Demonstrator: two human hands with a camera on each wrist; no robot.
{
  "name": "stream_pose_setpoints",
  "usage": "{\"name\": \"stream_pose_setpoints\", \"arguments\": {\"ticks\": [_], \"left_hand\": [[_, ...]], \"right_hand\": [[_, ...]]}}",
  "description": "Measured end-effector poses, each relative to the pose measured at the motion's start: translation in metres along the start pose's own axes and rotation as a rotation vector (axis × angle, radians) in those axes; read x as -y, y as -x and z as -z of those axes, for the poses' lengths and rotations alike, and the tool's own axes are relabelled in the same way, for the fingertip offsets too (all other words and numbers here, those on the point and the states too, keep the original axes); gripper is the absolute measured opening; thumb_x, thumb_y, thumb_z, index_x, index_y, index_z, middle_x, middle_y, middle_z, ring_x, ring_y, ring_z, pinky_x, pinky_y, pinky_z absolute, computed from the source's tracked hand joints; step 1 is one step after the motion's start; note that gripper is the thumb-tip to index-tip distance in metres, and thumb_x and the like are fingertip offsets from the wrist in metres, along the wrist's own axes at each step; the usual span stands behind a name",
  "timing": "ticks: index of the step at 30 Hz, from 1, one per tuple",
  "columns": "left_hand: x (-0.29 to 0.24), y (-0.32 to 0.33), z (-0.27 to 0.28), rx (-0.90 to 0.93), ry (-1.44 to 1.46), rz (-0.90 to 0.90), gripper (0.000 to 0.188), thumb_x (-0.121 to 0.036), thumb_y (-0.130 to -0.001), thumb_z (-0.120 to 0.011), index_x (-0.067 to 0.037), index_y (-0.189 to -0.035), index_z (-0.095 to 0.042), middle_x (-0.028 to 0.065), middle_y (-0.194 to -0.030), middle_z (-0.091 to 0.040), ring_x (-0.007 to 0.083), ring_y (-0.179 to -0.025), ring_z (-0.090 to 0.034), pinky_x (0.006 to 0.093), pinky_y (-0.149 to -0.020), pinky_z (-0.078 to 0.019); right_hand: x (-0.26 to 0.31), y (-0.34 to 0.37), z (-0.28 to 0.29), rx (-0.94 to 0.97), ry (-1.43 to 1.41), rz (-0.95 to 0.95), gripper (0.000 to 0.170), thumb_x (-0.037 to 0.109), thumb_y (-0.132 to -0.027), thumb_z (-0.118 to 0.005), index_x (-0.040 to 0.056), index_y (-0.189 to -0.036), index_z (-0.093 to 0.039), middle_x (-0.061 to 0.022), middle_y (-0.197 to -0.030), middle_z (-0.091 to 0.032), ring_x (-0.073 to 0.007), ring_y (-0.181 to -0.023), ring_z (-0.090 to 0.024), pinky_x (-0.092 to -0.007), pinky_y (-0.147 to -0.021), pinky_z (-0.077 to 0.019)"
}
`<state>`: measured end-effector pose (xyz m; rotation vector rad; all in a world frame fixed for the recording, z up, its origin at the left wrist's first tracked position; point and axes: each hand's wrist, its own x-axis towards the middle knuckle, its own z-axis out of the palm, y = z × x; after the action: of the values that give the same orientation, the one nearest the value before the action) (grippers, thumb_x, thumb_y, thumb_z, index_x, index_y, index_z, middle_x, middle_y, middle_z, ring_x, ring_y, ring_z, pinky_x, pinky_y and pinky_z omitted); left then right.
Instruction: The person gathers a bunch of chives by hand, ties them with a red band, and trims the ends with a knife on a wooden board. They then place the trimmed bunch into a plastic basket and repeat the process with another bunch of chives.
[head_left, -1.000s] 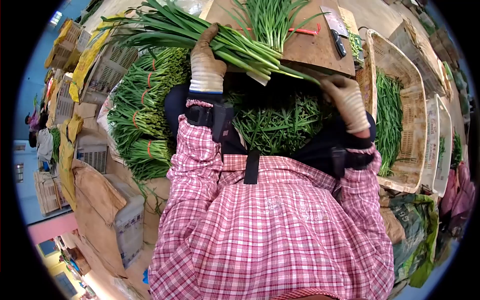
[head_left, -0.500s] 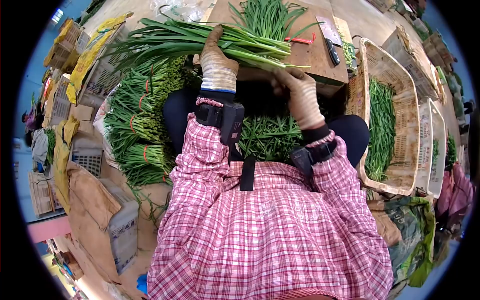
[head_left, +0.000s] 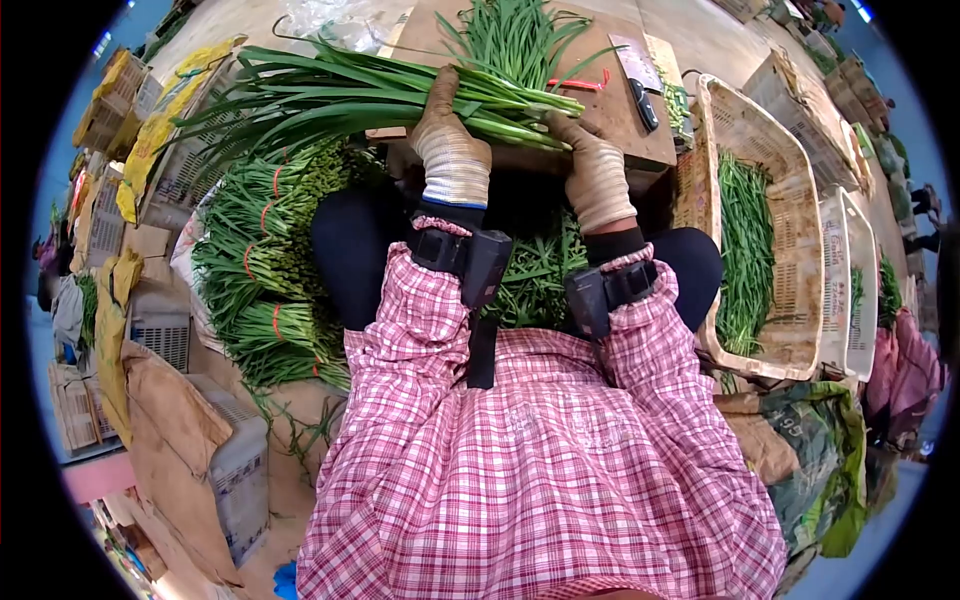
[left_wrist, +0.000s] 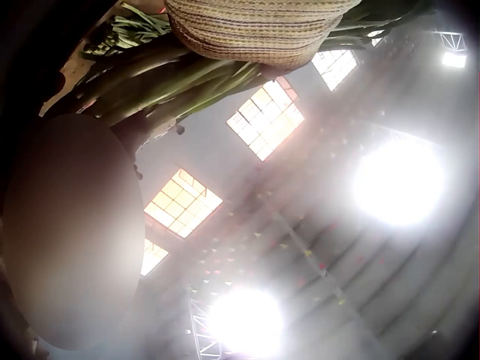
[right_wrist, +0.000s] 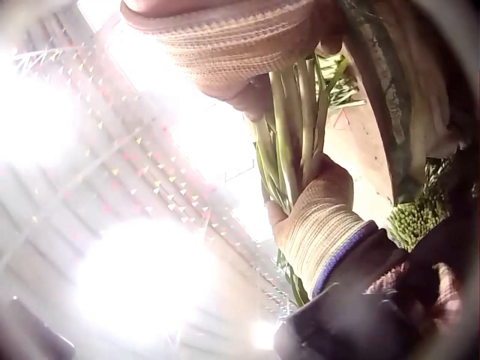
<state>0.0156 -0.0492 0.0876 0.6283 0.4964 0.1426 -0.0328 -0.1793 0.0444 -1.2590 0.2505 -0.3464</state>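
Observation:
A bunch of garlic chives (head_left: 330, 88), long green leaves with pale stem ends, lies sideways above the person's lap. My left hand (head_left: 450, 145), in a knitted glove with brownish fingers, grips it around the middle, thumb on top. At the stem ends on the right, my gloved right hand (head_left: 597, 172) pinches the stalks. The right wrist view shows the stalks (right_wrist: 289, 139) running between the right hand (right_wrist: 240, 49) above and the left hand (right_wrist: 319, 221) below. In the left wrist view, the left glove (left_wrist: 255, 30) lies over the stalks (left_wrist: 161, 86).
Ahead, a board (head_left: 630, 135) holds loose chives (head_left: 510, 45), a red band (head_left: 585, 84) and a knife (head_left: 643, 100). Red-banded bunches (head_left: 240, 255) lie at left. Trimmings (head_left: 540, 270) fill the lap area. At right, a plastic crate (head_left: 800, 260) contains more greens.
The right hand has moved left from out by one drawn-out stalk to the bunch's stem ends. The stalk no longer sticks out. The left hand keeps its grip and sits slightly further right.

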Motion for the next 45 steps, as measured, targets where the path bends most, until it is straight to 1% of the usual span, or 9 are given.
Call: {"name": "stream_pose_setpoints", "arguments": {"ticks": [9,12,21,31,33,37,39,44,45], "left_hand": [[-0.011,-0.041,0.024,0.102,-0.153,-0.114,0.044,-0.009,-0.074,-0.075,-0.006,-0.116,-0.06,0.0022,-0.117,-0.058,0.0162,-0.097,-0.054,0.03,-0.089,-0.0462],[-0.004,-0.042,0.026,0.248,-0.294,-0.212,0.059,-0.009,-0.069,-0.08,-0.001,-0.121,-0.054,0.004,-0.123,-0.054,0.0175,-0.101,-0.052,0.0312,-0.092,-0.0453],[0.002,-0.021,0.017,0.217,-0.192,-0.134,0.047,-0.013,-0.069,-0.081,0.003,-0.108,-0.061,0.0071,-0.103,-0.062,0.0187,-0.088,-0.055,0.0341,-0.077,-0.0495],[-0.078,-0.063,0.021,0.282,0.066,0.087,0.03,-0.02,-0.076,-0.072,-0.006,-0.1,-0.065,0.0103,-0.106,-0.065,0.0287,-0.1,-0.059,0.0459,-0.095,-0.0445],[-0.079,-0.073,0.026,0.254,0.063,0.092,0.029,-0.02,-0.076,-0.072,-0.006,-0.1,-0.064,0.0109,-0.107,-0.065,0.0288,-0.099,-0.06,0.0463,-0.094,-0.0455],[-0.07,-0.059,0.033,0.303,-0.023,0.017,0.036,-0.034,-0.082,-0.063,-0.008,-0.107,-0.064,0.0105,-0.109,-0.065,0.0297,-0.098,-0.061,0.0521,-0.089,-0.0476],[-0.066,-0.062,0.041,0.392,0.043,0.04,0.04,-0.033,-0.087,-0.057,-0.002,-0.112,-0.061,0.0139,-0.11,-0.064,0.0297,-0.1,-0.061,0.0465,-0.09,-0.049],[-0.069,-0.062,0.057,0.572,0.111,0.009,0.042,-0.03,-0.088,-0.057,0.002,-0.115,-0.057,0.0188,-0.113,-0.062,0.031,-0.102,-0.061,0.0457,-0.095,-0.0465],[-0.069,-0.065,0.06,0.61,0.151,0.04,0.041,-0.03,-0.088,-0.058,0.002,-0.114,-0.058,0.0197,-0.114,-0.062,0.0314,-0.103,-0.061,0.0457,-0.095,-0.0467]], "right_hand": [[0.017,-0.005,0.076,-0.259,1.074,0.246,0.011,0.007,-0.078,-0.066,0.0029,-0.089,-0.066,-0.0071,-0.077,-0.064,-0.0147,-0.066,-0.061,-0.0297,-0.061,-0.0517],[0.041,0.014,0.038,0.281,1.228,0.958,0.017,0.007,-0.078,-0.064,0.0136,-0.093,-0.069,-0.0085,-0.081,-0.066,-0.0283,-0.062,-0.062,-0.0348,-0.056,-0.0485],[0.046,-0.009,-0.013,0.377,1.768,1.369,0.005,0.015,-0.078,-0.055,0.0116,-0.079,-0.058,-0.0052,-0.066,-0.063,-0.0204,-0.061,-0.064,-0.0373,-0.059,-0.0443],[0.075,0.009,0.063,0.746,2.249,0.232,0.018,0.015,-0.078,-0.059,0.0134,-0.091,-0.071,-0.0087,-0.084,-0.069,-0.0272,-0.087,-0.067,-0.0395,-0.073,-0.0513],[0.074,-0.003,0.047,0.208,1.755,1.119,0.024,0.018,-0.081,-0.059,0.0117,-0.103,-0.063,-0.0108,-0.093,-0.067,-0.028,-0.094,-0.063,-0.0436,-0.092,-0.0414],[0.049,-0.021,0.009,0.022,1.796,1.517,0.028,0.017,-0.08,-0.059,0.0128,-0.108,-0.059,-0.0094,-0.096,-0.066,-0.0276,-0.091,-0.064,-0.0419,-0.087,-0.043],[0.04,-0.013,0.011,0.635,1.89,0.887,0.012,0.012,-0.079,-0.055,0.0103,-0.088,-0.063,-0.0112,-0.079,-0.068,-0.0278,-0.079,-0.067,-0.0411,-0.072,-0.0493],[0.095,-0.008,0.095,0.554,1.645,0.518,0.022,0.017,-0.086,-0.052,0.0003,-0.092,-0.065,-0.0188,-0.072,-0.065,-0.0302,-0.066,-0.066,-0.0421,-0.058,-0.0507],[0.137,0.001,0.092,0.397,1.497,-0.167,0.023,0.016,-0.088,-0.05,-0.0015,-0.091,-0.065,-0.0144,-0.067,-0.063,-0.0218,-0.056,-0.062,-0.0372,-0.052,-0.0492]]}}
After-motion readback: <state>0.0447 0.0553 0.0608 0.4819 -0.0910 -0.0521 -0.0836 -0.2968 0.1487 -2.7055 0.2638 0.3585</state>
